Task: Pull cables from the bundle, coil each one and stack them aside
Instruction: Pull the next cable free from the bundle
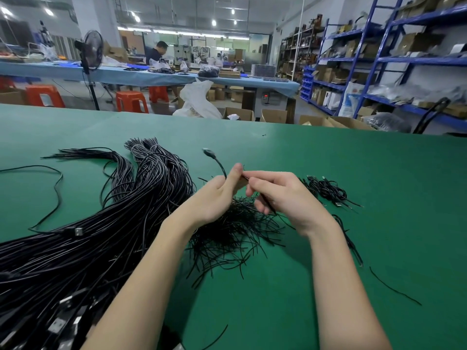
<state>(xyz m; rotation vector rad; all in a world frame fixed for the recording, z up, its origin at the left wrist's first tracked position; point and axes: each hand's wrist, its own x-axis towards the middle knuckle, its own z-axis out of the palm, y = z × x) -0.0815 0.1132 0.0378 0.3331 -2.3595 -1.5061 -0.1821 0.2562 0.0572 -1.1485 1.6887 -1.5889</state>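
**Cable held between both hands above the green tabletop**

Cable, thin and black with a plug at its free end (219,164), rises out of our left hand (217,195) and arcs up and to the left, plug in the air. We pinch it between the thumb and curled fingers of that hand. Our right hand (283,195) meets the left just beside it, fingers curled around a short dark length that sticks out below them; both grips are closed on the cable, as far as we can tell through some blur.

Under our hands lies a loose heap of short black wire ties (235,233), spread on the green felt tabletop (328,157). To the left sprawls the big bundle of long black cables (106,228), fanning from the near-left corner toward the middle, with flat plugs showing at its near end. One stray black cable (56,190) loops apart at far left.

To the right of our right hand sits a small stack of coiled black cables (328,190). A single loose tie (394,286) lies near the right edge.

Beyond the tabletop we see cardboard boxes, orange stools, a standing fan (92,54) and blue shelving (379,59).
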